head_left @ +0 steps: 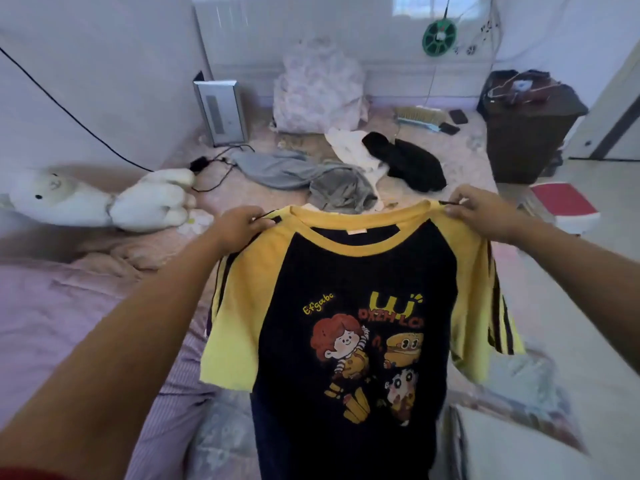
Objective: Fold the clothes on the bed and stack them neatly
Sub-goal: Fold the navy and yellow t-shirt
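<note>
A black T-shirt (349, 271) with yellow sleeves, a yellow collar and a cartoon print hangs in the air in front of me, print facing me. My left hand (239, 225) pinches its left shoulder seam. My right hand (479, 211) pinches the right shoulder seam. Farther back on the bed lie a crumpled grey garment (311, 174), a white garment (353, 147) and a black garment (412, 161), all unfolded.
A white plush toy (104, 199) lies at the bed's left side. A bundled floral quilt (318, 91) and a silver device (223, 110) with cables stand at the far end. A dark cabinet (526, 126) and a red-and-white box (564, 206) are on the right.
</note>
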A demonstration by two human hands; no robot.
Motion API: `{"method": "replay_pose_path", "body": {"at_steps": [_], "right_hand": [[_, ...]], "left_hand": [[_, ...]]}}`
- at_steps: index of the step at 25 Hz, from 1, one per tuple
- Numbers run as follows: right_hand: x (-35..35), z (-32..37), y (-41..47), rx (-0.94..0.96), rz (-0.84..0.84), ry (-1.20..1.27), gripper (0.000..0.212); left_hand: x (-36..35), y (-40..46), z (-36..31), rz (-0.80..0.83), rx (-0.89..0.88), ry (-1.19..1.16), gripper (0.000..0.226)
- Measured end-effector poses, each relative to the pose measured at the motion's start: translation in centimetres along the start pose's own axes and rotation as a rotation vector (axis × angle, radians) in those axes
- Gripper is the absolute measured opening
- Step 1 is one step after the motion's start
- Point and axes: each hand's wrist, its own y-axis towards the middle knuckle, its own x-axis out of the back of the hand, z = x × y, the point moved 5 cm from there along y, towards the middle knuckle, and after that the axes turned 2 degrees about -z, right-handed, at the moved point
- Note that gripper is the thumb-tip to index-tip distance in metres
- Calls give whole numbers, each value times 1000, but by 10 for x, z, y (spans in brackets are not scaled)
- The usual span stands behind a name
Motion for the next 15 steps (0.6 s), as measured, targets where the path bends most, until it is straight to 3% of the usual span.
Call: {"method": "replay_pose_path", "body": {"at_steps": [4, 8, 11, 15], "right_hand": [[-118, -82, 58, -92, 4, 8, 18], [-193, -135, 99, -130, -27, -55, 23], [-230, -154, 148, -66, -119, -150, 28], [-255, -168, 231, 69, -144, -463, 39]], "left_hand": [[-115, 53, 97, -7, 108, 36, 35], [-181, 95, 159, -21, 196, 134, 38], [-206, 152, 182, -79, 146, 356, 42], [-218, 239, 197, -165, -50, 630, 41]]}}
